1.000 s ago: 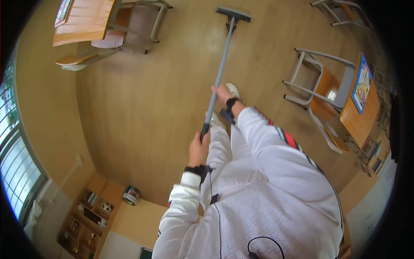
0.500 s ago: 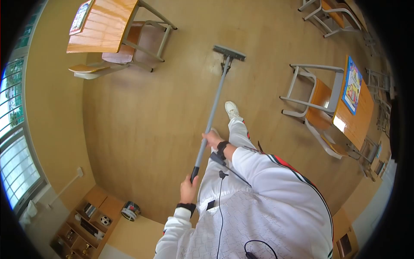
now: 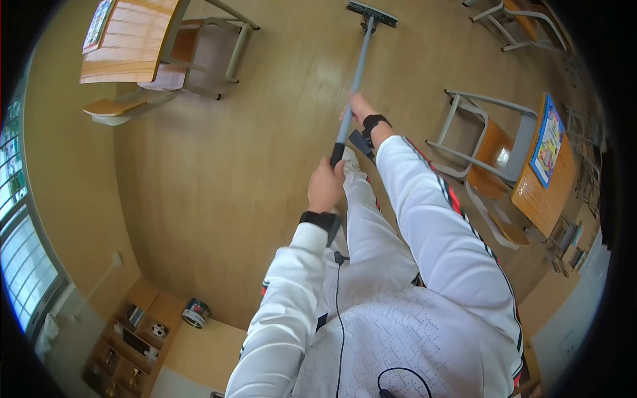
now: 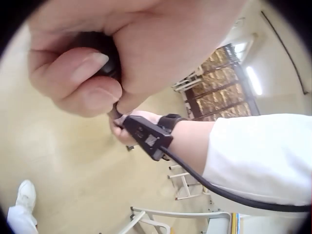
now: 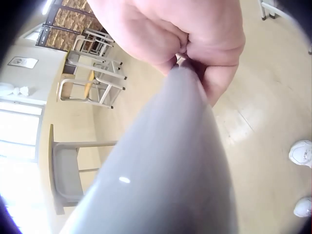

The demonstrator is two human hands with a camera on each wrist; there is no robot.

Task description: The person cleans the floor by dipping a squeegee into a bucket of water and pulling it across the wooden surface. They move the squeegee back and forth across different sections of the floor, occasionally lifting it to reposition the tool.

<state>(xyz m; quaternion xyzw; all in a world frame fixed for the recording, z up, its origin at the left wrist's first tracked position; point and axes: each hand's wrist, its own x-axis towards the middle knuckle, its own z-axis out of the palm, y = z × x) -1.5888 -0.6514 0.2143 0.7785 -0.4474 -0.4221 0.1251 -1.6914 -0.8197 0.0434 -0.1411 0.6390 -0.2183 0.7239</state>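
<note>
Your left hand (image 3: 326, 186) grips the mop's (image 3: 358, 66) black handle end, fingers curled tight; your right hand (image 3: 359, 109) wraps the grey pole higher up. Mop head sits on the floor (image 3: 219, 166) ahead.

Bright window daylight, fisheye-warped edges, wrist views blurred close up.
</note>
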